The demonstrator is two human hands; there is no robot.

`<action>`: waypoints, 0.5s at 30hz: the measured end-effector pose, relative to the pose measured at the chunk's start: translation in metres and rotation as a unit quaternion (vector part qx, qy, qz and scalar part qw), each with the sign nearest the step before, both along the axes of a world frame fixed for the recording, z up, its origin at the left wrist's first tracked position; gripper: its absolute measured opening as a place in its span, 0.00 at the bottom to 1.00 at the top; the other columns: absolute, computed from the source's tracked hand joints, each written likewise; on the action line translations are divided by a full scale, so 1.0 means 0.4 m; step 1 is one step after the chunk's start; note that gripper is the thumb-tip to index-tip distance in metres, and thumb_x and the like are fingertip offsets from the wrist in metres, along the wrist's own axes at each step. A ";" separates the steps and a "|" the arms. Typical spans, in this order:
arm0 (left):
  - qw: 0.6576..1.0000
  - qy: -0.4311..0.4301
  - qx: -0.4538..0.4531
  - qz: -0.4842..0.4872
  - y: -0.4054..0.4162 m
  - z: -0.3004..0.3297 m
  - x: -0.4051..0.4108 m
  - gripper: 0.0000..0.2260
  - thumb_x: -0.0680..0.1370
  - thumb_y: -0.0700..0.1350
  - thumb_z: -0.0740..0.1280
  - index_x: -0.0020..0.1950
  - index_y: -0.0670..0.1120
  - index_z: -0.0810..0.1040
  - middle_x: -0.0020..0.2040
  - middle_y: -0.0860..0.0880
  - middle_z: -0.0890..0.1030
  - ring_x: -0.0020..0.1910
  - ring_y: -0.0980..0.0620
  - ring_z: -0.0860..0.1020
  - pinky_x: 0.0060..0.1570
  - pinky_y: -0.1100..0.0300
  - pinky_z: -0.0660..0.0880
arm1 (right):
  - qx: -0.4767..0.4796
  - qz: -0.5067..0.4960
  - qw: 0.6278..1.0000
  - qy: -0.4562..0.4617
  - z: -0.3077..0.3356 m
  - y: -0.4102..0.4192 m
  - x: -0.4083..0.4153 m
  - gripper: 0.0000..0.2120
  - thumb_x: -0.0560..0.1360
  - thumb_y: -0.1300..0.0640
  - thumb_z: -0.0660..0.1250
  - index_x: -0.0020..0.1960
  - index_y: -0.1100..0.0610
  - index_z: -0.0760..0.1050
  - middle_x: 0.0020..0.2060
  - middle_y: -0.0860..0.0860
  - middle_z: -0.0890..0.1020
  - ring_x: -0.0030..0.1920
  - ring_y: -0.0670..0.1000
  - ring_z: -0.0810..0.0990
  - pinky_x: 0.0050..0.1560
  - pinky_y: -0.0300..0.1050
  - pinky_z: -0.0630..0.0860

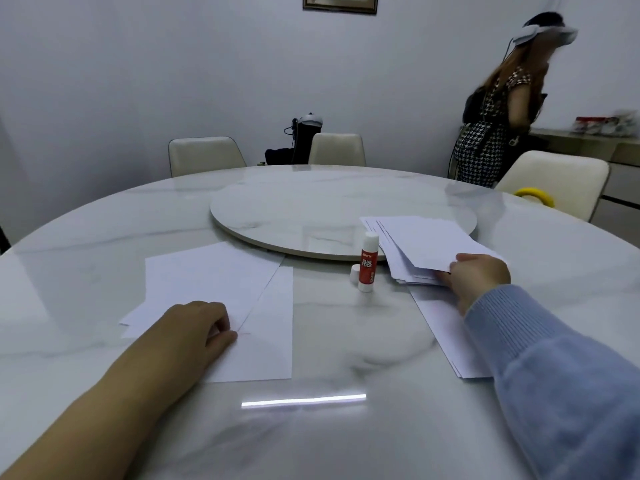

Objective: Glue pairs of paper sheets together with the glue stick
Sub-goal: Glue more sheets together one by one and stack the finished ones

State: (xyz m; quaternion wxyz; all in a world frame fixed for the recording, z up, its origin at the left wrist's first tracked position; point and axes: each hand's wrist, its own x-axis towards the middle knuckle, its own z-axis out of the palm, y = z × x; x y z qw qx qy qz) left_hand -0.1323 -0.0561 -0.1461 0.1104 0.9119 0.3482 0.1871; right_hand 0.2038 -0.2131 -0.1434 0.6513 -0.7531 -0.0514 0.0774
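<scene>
White paper sheets lie overlapped on the marble table in front of me on the left. My left hand rests on their near part with fingers curled, thumb tip against the paper. A red and white glue stick stands upright and uncapped at centre, its white cap beside it. To the right a stack of white sheets lies fanned out, and my right hand pinches the near edge of its top sheets. More sheets lie under my right forearm.
A round marble turntable sits mid-table behind the glue stick. Cream chairs ring the far side. A person stands at back right by a sideboard. A yellow ring shows at the table's right edge.
</scene>
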 end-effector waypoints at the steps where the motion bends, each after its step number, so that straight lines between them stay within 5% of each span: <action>1: 1.000 -0.003 0.009 0.002 -0.001 -0.003 0.001 0.12 0.77 0.49 0.64 0.35 0.54 0.68 0.36 0.54 0.74 0.36 0.59 0.71 0.33 0.67 0.62 | -0.010 -0.001 1.000 -0.003 0.000 -0.002 0.002 0.16 0.74 0.68 0.64 0.61 0.65 0.75 0.55 0.64 0.80 0.48 0.59 0.81 0.54 0.54 0.80; 3: 1.000 -0.016 0.023 0.012 -0.004 -0.010 0.010 0.11 0.78 0.48 0.62 0.36 0.51 0.68 0.35 0.53 0.73 0.34 0.57 0.70 0.32 0.65 0.62 | -0.038 -0.012 0.999 -0.004 0.005 -0.010 -0.003 0.14 0.74 0.61 0.66 0.58 0.66 0.75 0.47 0.62 0.81 0.40 0.57 0.78 0.49 0.51 0.81; 6: 0.995 -0.067 0.043 0.056 -0.004 -0.012 0.024 0.09 0.79 0.44 0.59 0.39 0.45 0.68 0.35 0.49 0.73 0.35 0.52 0.71 0.33 0.57 0.65 | -0.068 -0.072 0.995 -0.019 0.019 -0.024 -0.051 0.17 0.72 0.55 0.70 0.56 0.61 0.72 0.46 0.56 0.77 0.44 0.56 0.75 0.44 0.46 0.70; 11: 0.971 -0.163 0.142 0.104 -0.004 0.020 0.015 0.09 0.80 0.43 0.57 0.40 0.43 0.67 0.31 0.50 0.68 0.30 0.46 0.68 0.29 0.53 0.66 | -0.087 0.153 0.974 -0.141 0.031 0.023 -0.170 0.30 0.66 0.52 0.79 0.64 0.52 0.72 0.55 0.52 0.74 0.53 0.51 0.75 0.51 0.43 0.70; 15: 0.965 -0.141 0.195 0.103 -0.007 0.046 -0.015 0.07 0.80 0.46 0.56 0.42 0.45 0.66 0.25 0.50 0.68 0.22 0.48 0.66 0.25 0.58 0.66 | -0.116 0.215 0.959 -0.146 0.026 0.081 -0.181 0.35 0.68 0.48 0.77 0.70 0.55 0.69 0.63 0.55 0.72 0.54 0.49 0.73 0.51 0.39 0.67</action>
